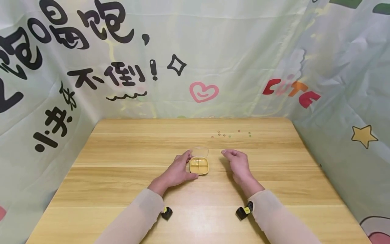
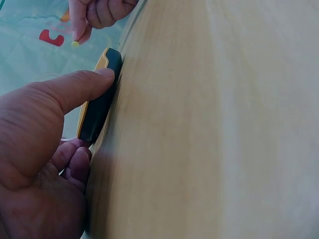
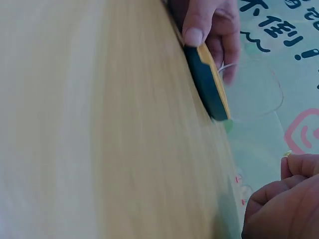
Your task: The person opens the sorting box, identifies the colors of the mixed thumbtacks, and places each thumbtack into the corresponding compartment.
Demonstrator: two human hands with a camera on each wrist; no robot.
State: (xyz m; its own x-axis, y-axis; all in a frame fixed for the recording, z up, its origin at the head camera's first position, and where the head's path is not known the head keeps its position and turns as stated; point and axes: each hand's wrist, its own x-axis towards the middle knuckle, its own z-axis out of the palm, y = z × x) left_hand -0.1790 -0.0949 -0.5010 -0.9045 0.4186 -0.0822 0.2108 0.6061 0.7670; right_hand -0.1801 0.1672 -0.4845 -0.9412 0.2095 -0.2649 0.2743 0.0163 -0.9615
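A small yellow pill box [image 1: 199, 166] with four compartments stands on the table, its clear lid [image 1: 199, 152] raised at the back. Dark green covers its outer side [image 2: 102, 107] in the left wrist view. My left hand [image 1: 178, 171] grips the box from the left, thumb at the front edge and fingers behind. To the right of the box and apart from it, my right hand [image 1: 239, 165] pinches a tiny yellow piece [image 2: 75, 44] between thumb and forefinger. Its exact shape is too small to tell. The box compartments show nothing I can make out inside.
Several tiny rings, reddish ones [image 1: 224, 135] and green ones [image 1: 249, 133], lie scattered on the wooden table [image 1: 122, 183] beyond my right hand. Printed cloth walls [image 1: 243, 51] rise at the back and both sides.
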